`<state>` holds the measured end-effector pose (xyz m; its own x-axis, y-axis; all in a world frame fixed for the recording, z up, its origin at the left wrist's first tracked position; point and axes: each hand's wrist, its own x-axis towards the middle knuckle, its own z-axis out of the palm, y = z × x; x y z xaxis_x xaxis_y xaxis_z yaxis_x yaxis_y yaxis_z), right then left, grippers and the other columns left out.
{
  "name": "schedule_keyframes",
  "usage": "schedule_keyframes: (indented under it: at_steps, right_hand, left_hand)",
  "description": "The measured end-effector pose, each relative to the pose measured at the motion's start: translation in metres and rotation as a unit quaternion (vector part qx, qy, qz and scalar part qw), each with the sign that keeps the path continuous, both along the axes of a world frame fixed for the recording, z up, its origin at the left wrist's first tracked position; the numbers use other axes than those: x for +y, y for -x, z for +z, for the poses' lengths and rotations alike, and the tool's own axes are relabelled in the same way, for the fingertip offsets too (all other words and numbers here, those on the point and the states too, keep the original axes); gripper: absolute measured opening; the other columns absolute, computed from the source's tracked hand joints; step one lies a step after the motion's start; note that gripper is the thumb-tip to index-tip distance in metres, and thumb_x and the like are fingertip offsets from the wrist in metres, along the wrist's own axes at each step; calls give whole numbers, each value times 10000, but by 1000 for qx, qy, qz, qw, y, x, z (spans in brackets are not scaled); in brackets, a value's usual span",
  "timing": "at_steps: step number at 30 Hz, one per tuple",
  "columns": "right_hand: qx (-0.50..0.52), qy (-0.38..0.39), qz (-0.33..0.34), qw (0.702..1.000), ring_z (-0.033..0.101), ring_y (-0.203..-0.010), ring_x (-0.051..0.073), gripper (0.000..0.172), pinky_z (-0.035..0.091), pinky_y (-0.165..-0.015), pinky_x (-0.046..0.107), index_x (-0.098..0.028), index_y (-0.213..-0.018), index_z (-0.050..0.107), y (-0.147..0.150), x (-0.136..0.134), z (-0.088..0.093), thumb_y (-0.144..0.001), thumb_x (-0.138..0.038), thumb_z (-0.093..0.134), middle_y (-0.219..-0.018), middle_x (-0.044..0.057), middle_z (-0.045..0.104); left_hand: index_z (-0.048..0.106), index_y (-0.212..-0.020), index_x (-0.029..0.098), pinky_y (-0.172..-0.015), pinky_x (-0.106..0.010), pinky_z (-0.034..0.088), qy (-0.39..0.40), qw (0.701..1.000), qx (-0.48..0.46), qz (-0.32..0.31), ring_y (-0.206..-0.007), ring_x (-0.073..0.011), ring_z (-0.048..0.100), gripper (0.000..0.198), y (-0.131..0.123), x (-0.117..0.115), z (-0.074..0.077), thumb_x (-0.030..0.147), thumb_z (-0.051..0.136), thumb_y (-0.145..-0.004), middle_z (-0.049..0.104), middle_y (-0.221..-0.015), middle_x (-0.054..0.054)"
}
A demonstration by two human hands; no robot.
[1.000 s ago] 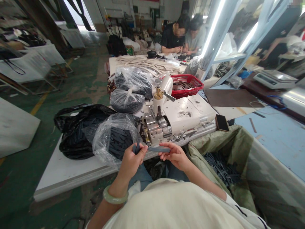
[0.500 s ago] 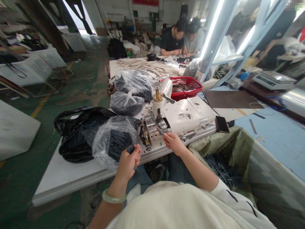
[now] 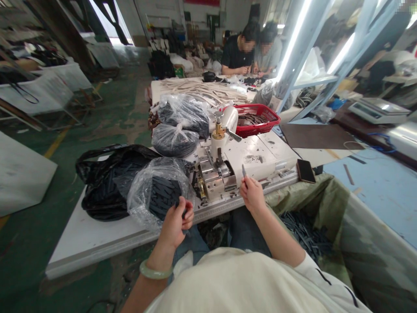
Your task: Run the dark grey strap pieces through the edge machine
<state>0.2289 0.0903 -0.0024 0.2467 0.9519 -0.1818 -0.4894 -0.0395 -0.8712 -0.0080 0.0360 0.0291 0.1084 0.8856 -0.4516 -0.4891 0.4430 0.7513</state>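
Between the fingers of my right hand (image 3: pixel 252 193) is a thin dark strip (image 3: pixel 243 171), its tip pointing up and away. That hand is just right of the metal feed end of a white bench machine (image 3: pixel 213 171), apart from it. My left hand (image 3: pixel 177 219) is closed around small dark strips, mostly hidden by its fingers, in front of the table edge. Beside it a clear plastic bag (image 3: pixel 140 195) lies open, full of dark strips. A black plastic bag (image 3: pixel 97 200) with more such strips is at its left.
Tied clear bags (image 3: pixel 176 141) and a red basket (image 3: pixel 257 119) of brown strips stand behind the machine. A phone (image 3: pixel 305 170) lies at the table's right end, above a fabric-lined bin (image 3: pixel 329 191) holding dark strips. Two people sit working at the far table.
My right hand has moved right, away from the machine's metal feed end, with the strip now tilted up. My left hand has stayed nearly in place, its fingers shifting slightly.
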Motion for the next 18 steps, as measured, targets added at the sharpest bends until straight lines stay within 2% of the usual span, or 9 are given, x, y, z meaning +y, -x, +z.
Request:
schedule_keyframes:
  at_steps: [3, 6, 8, 10, 12, 13, 15, 16, 18]
  right_hand:
    - [7, -39, -126, 991, 266, -357, 50, 276, 219, -331, 149, -194, -717, 529, -52, -26, -3, -771, -430, 662, -427, -107, 365]
    - [54, -78, -310, 946, 488, -486, 82, 266, 404, -412, 171, -196, -807, 578, -113, -62, -19, -808, -458, 621, -602, -43, 530]
    - [104, -39, -336, 935, 624, -710, 134, 392, 533, -560, 261, -205, -854, 602, -133, -82, -31, -844, -584, 500, -849, 42, 631]
    - [126, 50, -266, 955, 648, -858, 161, 405, 559, -683, 317, -208, -874, 629, -125, -95, -37, -851, -586, 484, -1005, 86, 643]
    - [114, 133, -115, 978, 648, -862, 160, 299, 541, -724, 305, -202, -907, 667, -89, -98, -34, -828, -480, 590, -1003, 86, 664]
    - [103, 150, -12, 983, 647, -850, 160, 284, 528, -729, 297, -194, -943, 685, -66, -95, -30, -812, -441, 633, -988, 85, 678]
    - [60, 107, 153, 981, 641, -879, 172, 338, 501, -748, 294, -200, -1042, 698, -17, -86, -18, -804, -437, 662, -1009, 79, 698]
    - [31, 70, 197, 977, 636, -865, 173, 352, 489, -744, 291, -207, -1058, 706, 4, -80, -12, -796, -440, 674, -976, 64, 707]
    - [-30, 12, 230, 973, 604, -719, 149, 331, 457, -665, 268, -200, -1000, 740, 35, -68, -2, -785, -445, 686, -772, 21, 694]
  left_hand:
    - [595, -739, 119, -333, -101, 133, 32, 993, -99, -48, -398, -9, 181, 594, -2, 3, 2, 708, 634, -672, 349, -497, 72]
    - [614, -784, 111, -342, -105, 124, 42, 984, -145, -93, -414, -18, 193, 684, -7, 5, 4, 782, 513, -696, 368, -522, 49]
    - [621, -809, 111, -347, -107, 118, 41, 980, -155, -121, -421, -24, 208, 721, -12, 6, 4, 806, 458, -702, 379, -534, 37]
    - [624, -825, 111, -350, -108, 114, 39, 975, -158, -152, -426, -28, 214, 743, -20, 7, 4, 816, 422, -709, 387, -541, 31]
    - [623, -836, 111, -349, -110, 110, 40, 969, -161, -185, -429, -30, 210, 768, -29, 7, 4, 830, 381, -712, 395, -545, 28]
    - [621, -841, 111, -347, -111, 107, 43, 965, -161, -202, -429, -31, 206, 782, -34, 7, 4, 836, 358, -712, 397, -543, 28]
    - [611, -847, 117, -343, -112, 104, 51, 959, -151, -235, -426, -33, 196, 797, -44, 4, 4, 846, 319, -713, 403, -532, 30]
    - [602, -841, 124, -340, -112, 103, 58, 956, -141, -250, -422, -33, 192, 794, -48, 2, 5, 849, 304, -712, 405, -523, 31]
    - [577, -804, 136, -335, -111, 101, 71, 953, -119, -268, -411, -31, 182, 776, -52, -3, 4, 853, 297, -708, 404, -503, 37]
